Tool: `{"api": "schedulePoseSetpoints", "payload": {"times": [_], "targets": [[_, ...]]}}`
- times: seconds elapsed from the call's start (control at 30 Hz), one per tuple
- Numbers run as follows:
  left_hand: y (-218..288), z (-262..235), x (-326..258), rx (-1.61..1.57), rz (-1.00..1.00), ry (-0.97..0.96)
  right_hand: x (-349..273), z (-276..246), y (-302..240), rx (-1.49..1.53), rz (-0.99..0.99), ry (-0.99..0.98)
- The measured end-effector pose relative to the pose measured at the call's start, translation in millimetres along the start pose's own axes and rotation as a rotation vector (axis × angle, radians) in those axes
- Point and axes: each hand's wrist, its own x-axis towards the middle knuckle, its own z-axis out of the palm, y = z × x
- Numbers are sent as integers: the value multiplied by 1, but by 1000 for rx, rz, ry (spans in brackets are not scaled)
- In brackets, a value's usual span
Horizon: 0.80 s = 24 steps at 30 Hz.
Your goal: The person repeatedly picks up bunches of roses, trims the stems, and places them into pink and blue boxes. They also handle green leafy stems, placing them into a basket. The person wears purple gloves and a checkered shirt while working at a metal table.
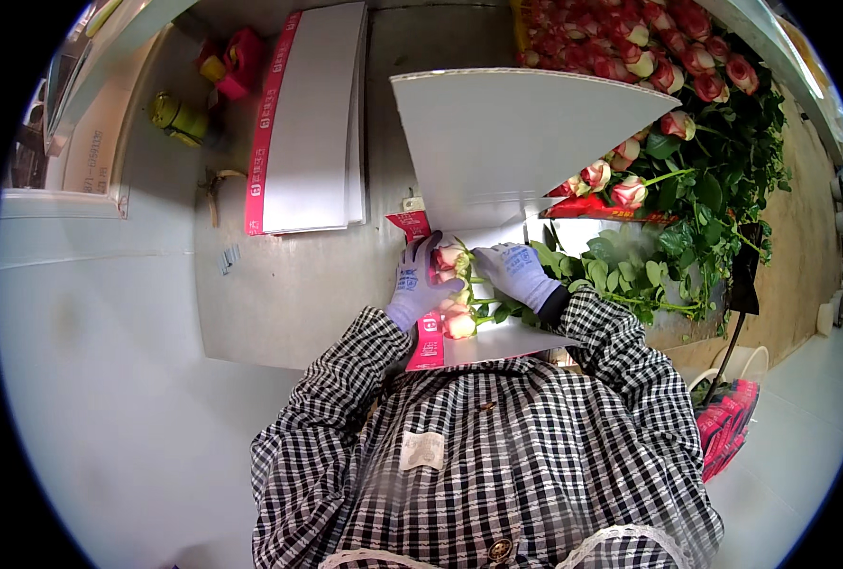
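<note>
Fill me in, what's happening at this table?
A person's gloved left hand is at a small row of pink-and-white roses in an open white cardboard sheet. The gloved right hand is beside the stems. More roses are heaped at upper right; stacked cardboard lies at upper left.

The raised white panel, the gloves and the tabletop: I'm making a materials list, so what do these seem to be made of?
Raised white panel: likely cardboard, smooth and fairly matte; it looks stiff, with a visible cut edge. Gloves: probably stretchy fabric, pale and dull, hugging the fingers; any coating is unclear. Tabletop: perhaps metal, grey with a soft sheen.
</note>
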Motion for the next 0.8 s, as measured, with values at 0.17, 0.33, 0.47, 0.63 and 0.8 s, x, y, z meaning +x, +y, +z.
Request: {"api": "schedulePoseSetpoints", "payload": {"times": [0.17,0.33,0.47,0.63,0.8], "targets": [[20,-16,7,-50,34,-90,-6,-22,-18,-181,-10,-55],[7,-16,20,-96,-44,-306,-28,-64,-17,34,-76,-53],[7,-22,18,-62,-96,-330,-78,-204,19,26,237,254],[19,-21,23,73,39,-307,-97,-207,169,-441,299,544],[35,-31,14,123,-33,-270,-142,-343,136,-493,18,1122]]}}
